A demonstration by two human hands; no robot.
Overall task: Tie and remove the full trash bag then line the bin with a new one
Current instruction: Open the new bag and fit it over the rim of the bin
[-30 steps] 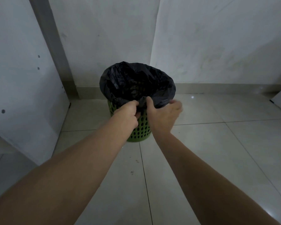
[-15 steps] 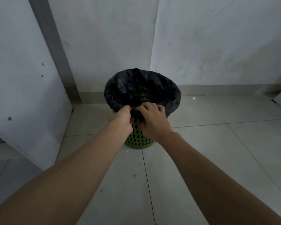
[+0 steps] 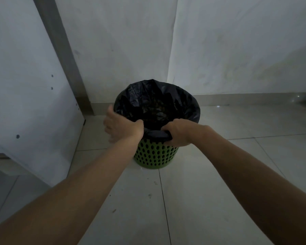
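One upright bin (image 3: 155,156), bag (image 3: 155,103) mouth upward

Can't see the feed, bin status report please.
Right hand grips trash bag's near edge. Left hand spread against its left side, blurred. Bag untied, in green bin. Nothing blocking.

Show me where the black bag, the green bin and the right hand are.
black bag (image 3: 166,96): head view, far inner side
green bin (image 3: 155,156): head view, holed front wall
right hand (image 3: 179,133): head view, back of the hand
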